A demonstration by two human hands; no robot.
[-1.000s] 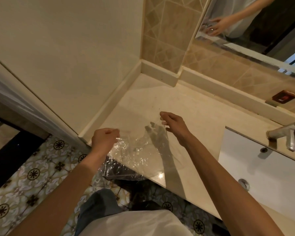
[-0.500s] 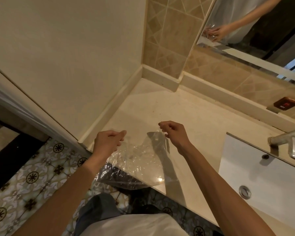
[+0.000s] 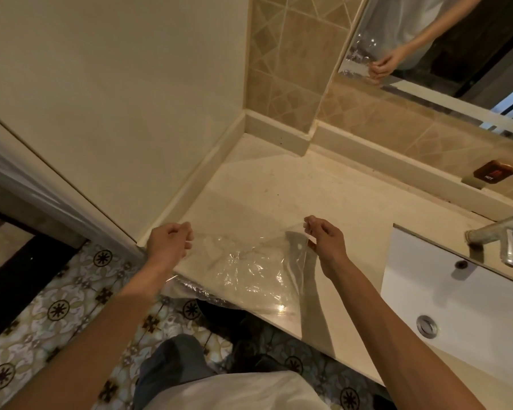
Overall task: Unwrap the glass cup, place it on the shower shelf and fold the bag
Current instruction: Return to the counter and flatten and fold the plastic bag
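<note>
A clear, crinkled plastic bag (image 3: 249, 270) hangs stretched between my two hands over the front edge of the beige counter (image 3: 267, 190). My left hand (image 3: 168, 242) pinches the bag's upper left corner. My right hand (image 3: 325, 239) pinches its upper right corner. The bag's lower part droops past the counter edge toward the floor. Nothing shows inside the bag. No glass cup or shower shelf is in view.
A white sink (image 3: 462, 297) with a metal tap (image 3: 504, 238) lies to the right. A mirror (image 3: 444, 45) above reflects a hand and the bag. A small brown dish (image 3: 493, 174) rests on the back ledge. Patterned floor tiles (image 3: 42, 309) lie below left.
My hands have drawn further apart and toward me, pulling the bag's top edge taut and spreading it flatter over the counter edge.
</note>
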